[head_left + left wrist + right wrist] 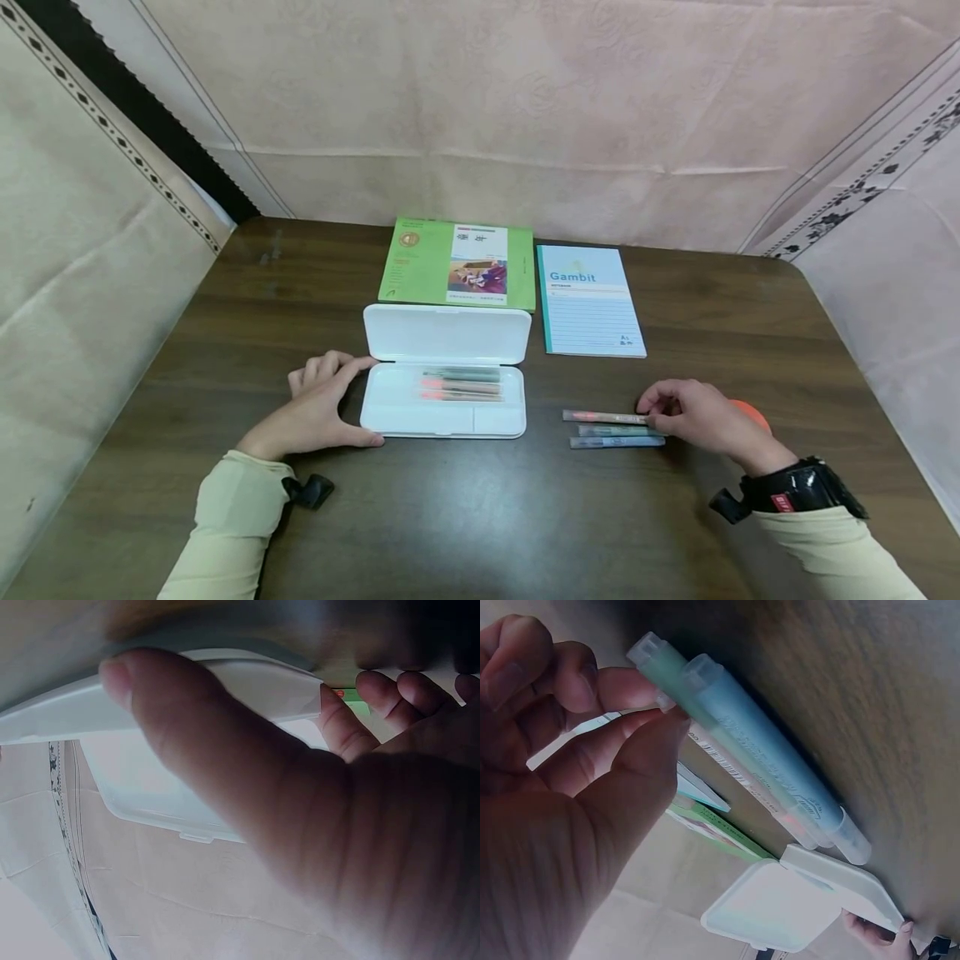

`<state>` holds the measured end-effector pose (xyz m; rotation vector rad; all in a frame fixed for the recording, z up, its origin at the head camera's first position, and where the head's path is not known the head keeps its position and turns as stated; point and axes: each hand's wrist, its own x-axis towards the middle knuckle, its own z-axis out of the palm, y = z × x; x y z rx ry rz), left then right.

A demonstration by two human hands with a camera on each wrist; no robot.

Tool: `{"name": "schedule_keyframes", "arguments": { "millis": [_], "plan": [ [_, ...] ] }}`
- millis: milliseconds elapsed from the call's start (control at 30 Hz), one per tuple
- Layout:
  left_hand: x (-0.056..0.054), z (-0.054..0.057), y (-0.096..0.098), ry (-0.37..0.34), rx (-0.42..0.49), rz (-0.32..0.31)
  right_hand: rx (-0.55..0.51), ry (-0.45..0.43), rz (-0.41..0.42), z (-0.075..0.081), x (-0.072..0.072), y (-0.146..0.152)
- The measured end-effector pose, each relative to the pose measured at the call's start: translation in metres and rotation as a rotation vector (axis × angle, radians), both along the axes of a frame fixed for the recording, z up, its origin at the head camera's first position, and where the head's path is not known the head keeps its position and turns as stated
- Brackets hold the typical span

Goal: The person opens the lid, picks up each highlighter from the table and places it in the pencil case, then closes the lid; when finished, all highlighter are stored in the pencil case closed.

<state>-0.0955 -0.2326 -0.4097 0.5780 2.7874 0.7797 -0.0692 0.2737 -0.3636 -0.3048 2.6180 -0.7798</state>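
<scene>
A white pencil case (442,425) lies with its lid (448,333) raised; several pens or markers (461,385), some with pink-orange ends, are in its tray. My left hand (318,408) holds the case by its left end, thumb (180,705) along the front wall and forefinger by the hinge corner. To the right, my right hand (693,417) pinches the near end of a pink highlighter (600,416) between thumb and forefinger. Below it lie a green highlighter (615,431) and a blue highlighter (769,742), side by side.
Behind the case lies a green book (420,262), with a light-blue and white notebook (592,308) to its right. An orange object (752,414) is partly hidden behind the right wrist. Pale cloth (525,100) hangs round the brown table (450,533).
</scene>
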Motion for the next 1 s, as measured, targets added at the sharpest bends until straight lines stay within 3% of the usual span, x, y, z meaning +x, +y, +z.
{"name": "schedule_keyframes", "arguments": {
  "millis": [700, 1000],
  "plan": [
    [0.0006, 0.0006, 0.0007, -0.004, -0.004, -0.001, -0.027, -0.034, -0.027, -0.0045, -0.0053, -0.0029],
    [0.0006, 0.0022, 0.0006, -0.006, 0.003, -0.003, -0.052, 0.055, -0.013, 0.0032, -0.0047, -0.0049]
  ]
}}
